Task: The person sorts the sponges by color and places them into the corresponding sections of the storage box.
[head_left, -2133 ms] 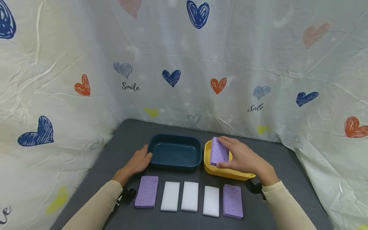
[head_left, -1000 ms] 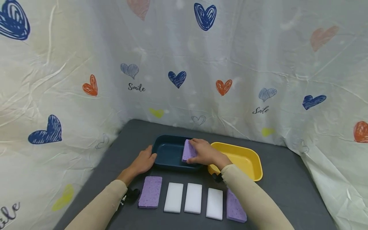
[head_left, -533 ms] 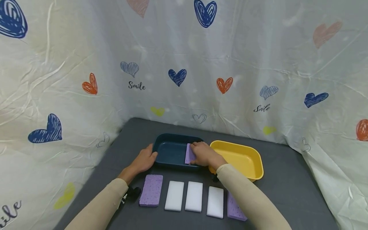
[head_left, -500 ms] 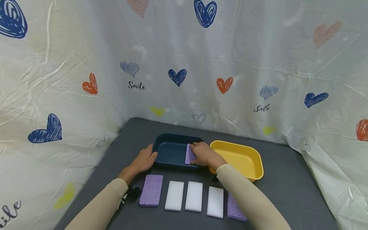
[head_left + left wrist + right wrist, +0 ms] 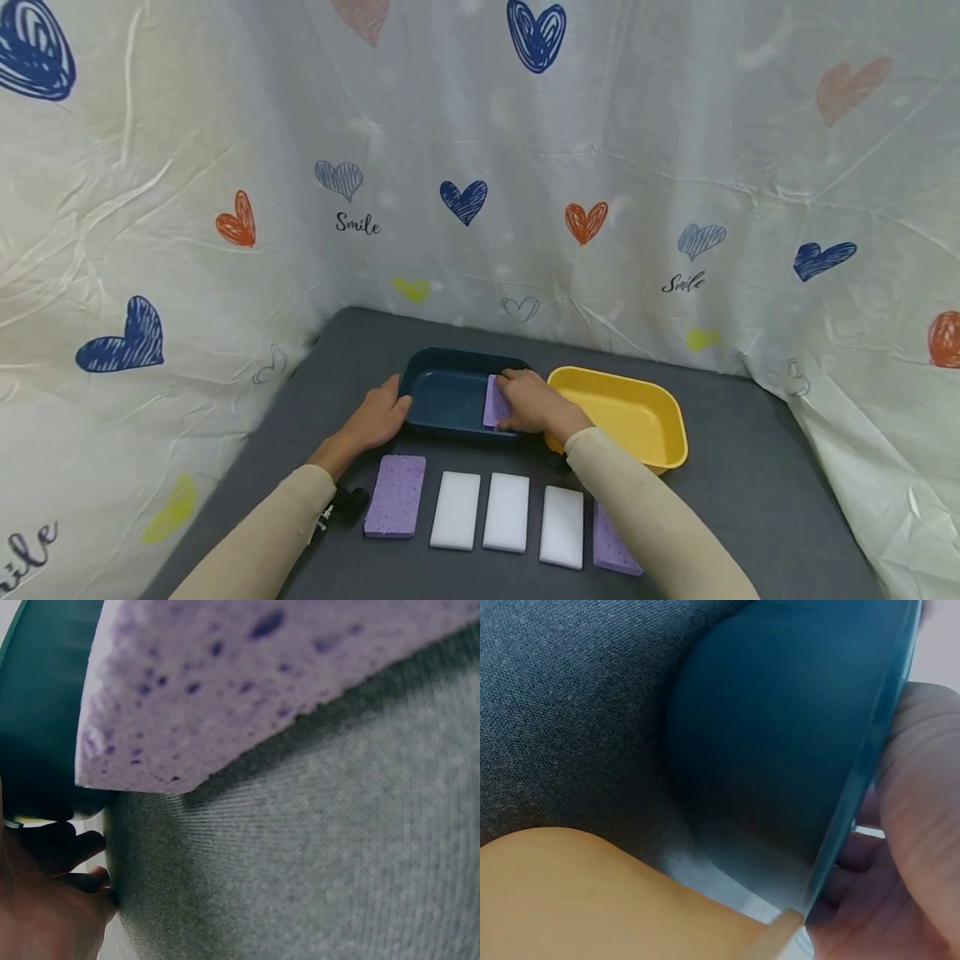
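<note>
A dark teal plastic bin [image 5: 442, 392] sits at the back of the table. My left hand [image 5: 377, 417] grips its left end, thumb at the near corner; curled fingers show beside it in the left wrist view. Inside the bin's right end, my right hand [image 5: 534, 402] holds a purple speckled sponge [image 5: 494, 404], low in the bin and partly covered by the hand. In the right wrist view the bin's wall [image 5: 780, 735] hides the sponge, and the right hand [image 5: 907, 862] reaches over the rim.
Right of the teal bin stands a yellow bin [image 5: 637, 417], under my right forearm. Along the front lie a purple sponge [image 5: 395, 496], three white sponges [image 5: 454, 510] and another purple sponge [image 5: 611, 542], partly behind the right sleeve. A heart-print curtain [image 5: 525, 167] hangs behind.
My right hand has carried the purple sponge left from over the yellow bin and lowered it into the teal bin. Over the last half second almost nothing has moved.
</note>
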`<state>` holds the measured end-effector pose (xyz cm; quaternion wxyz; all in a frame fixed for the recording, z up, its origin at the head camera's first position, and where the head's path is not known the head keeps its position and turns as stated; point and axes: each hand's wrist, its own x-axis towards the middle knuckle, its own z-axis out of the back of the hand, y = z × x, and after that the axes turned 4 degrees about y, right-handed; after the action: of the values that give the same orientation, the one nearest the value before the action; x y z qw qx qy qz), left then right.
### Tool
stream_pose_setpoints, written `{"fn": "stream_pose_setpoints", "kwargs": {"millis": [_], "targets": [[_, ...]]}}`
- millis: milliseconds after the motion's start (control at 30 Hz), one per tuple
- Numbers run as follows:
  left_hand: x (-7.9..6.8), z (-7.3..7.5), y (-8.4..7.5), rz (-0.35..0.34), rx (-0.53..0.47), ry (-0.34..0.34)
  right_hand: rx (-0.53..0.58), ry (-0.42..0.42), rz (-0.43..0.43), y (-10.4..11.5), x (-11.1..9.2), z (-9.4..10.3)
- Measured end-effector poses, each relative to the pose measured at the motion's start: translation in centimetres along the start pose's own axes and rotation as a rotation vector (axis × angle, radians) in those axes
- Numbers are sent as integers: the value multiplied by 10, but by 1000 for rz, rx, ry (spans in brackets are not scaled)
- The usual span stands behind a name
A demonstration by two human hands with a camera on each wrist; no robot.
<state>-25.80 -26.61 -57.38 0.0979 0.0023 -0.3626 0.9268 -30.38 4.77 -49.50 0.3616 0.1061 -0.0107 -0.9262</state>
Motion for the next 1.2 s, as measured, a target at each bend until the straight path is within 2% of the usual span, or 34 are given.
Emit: {"fn": "stream_pose_setpoints", "kwargs": {"millis": [433, 567, 800, 867, 933, 1100, 1200], "targets": [[7, -7, 16, 4, 9, -10, 173, -5, -12, -10, -18, 14], [-1, 2, -4, 26, -16, 16, 181, -9, -11, -12, -25, 18], [-3, 4, -9, 29, -6, 33, 174, 5, -47, -13, -39, 26], [-6, 8, -20, 43, -19, 45, 166, 6, -59, -12, -43, 27], [-6, 8, -19, 34, -24, 44, 155, 8, -70, -12, -48, 29], [1, 0, -3, 16, -22, 19, 135, 16, -75, -10, -62, 34], [1, -2, 0, 26, -29, 4, 142, 10, -72, -11, -71, 35]]}}
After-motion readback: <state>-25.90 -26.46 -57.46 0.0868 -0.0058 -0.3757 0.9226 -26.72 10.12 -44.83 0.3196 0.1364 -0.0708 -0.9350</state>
